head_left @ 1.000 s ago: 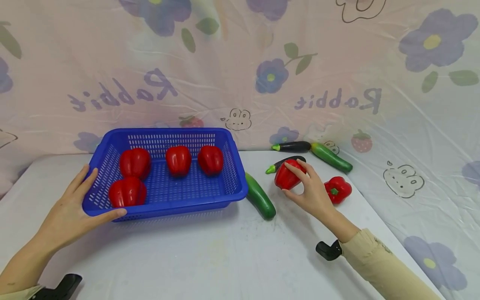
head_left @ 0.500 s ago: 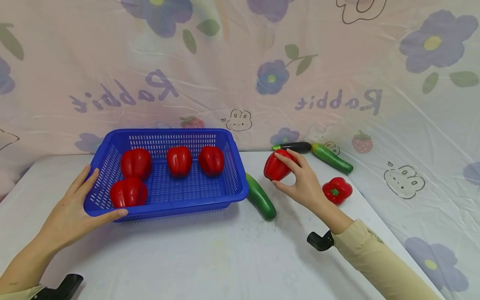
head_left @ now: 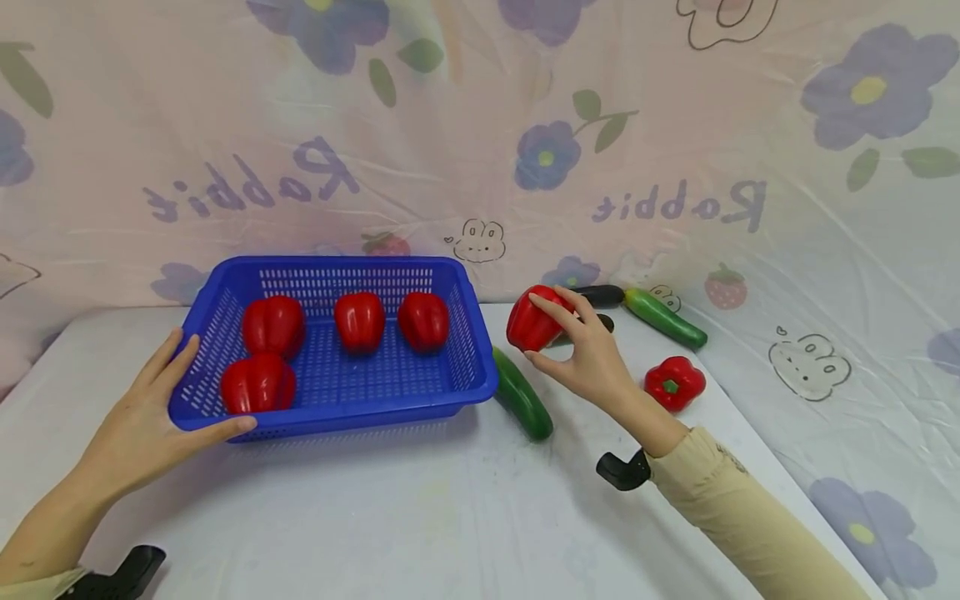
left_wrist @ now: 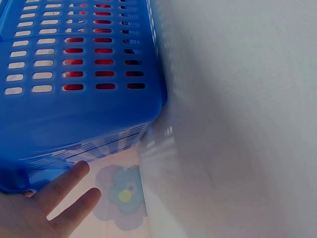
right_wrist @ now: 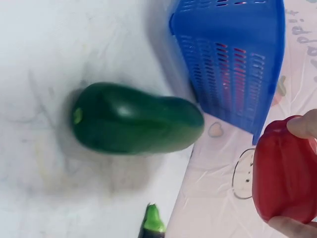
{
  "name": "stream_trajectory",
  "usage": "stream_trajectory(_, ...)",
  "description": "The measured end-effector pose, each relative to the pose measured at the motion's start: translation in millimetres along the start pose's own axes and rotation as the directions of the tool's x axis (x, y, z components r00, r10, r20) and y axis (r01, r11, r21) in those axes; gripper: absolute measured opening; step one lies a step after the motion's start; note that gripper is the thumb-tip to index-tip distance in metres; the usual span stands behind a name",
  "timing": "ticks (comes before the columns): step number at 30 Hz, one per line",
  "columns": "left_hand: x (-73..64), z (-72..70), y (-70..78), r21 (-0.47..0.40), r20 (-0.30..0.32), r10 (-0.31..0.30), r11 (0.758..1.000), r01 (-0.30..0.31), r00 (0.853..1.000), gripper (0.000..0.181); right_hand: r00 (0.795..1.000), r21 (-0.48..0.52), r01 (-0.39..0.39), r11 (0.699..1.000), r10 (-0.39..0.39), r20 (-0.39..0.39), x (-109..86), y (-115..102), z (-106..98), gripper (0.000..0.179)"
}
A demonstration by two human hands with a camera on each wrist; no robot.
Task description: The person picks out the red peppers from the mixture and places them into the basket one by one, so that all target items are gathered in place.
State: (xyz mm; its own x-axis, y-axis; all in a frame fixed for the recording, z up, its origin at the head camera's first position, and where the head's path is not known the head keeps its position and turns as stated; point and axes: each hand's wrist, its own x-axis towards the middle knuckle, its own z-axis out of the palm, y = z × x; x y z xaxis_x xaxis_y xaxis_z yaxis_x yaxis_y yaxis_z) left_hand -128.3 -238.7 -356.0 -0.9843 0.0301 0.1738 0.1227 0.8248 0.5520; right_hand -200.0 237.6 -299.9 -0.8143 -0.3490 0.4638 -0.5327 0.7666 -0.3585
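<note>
My right hand [head_left: 588, 354] pinches a red bell pepper [head_left: 534, 321] between thumb and fingers, raised above the table just right of the blue basket [head_left: 420, 406]. In the right wrist view, the held bell pepper [right_wrist: 285, 173] appears at the right edge. My left hand [head_left: 138, 425] rests on the basket's near left corner, fingers spread fairly straight along its side and thumb on the front rim. Several red bell peppers lie inside, including one bell pepper [head_left: 358, 322] near the back wall. Another red bell pepper [head_left: 674, 384] sits on the table at right.
A green cucumber-like vegetable [head_left: 522, 396] lies against the basket's right side. Behind my right hand are a dark eggplant [head_left: 600, 296], a second one partly hidden, and another long green vegetable [head_left: 666, 317]. A patterned cloth [head_left: 420, 167] hangs behind the white table [head_left: 390, 517].
My right hand has carried the bell pepper left and upward, toward the basket's right side. The left hand and the basket stay in place.
</note>
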Motion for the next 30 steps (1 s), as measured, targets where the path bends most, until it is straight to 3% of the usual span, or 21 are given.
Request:
stream_trajectory(11, 1.0, -2.1, 1.8, 0.009, -0.004, 0.003, 1.0, -0.003, 1.0, 0.115, 0.993, -0.001, 0.114, 0.993, -0.114, 0.008, 18.4, -20, 2, 0.069)
stream_trajectory(30, 0.5, -1.7, 3.4, 0.012, 0.0, -0.007, 1.0, 0.007, 1.0, 0.115, 0.969, 0.031, 0.226, 0.974, -0.228, 0.094, 43.0, -42, 12, 0.069)
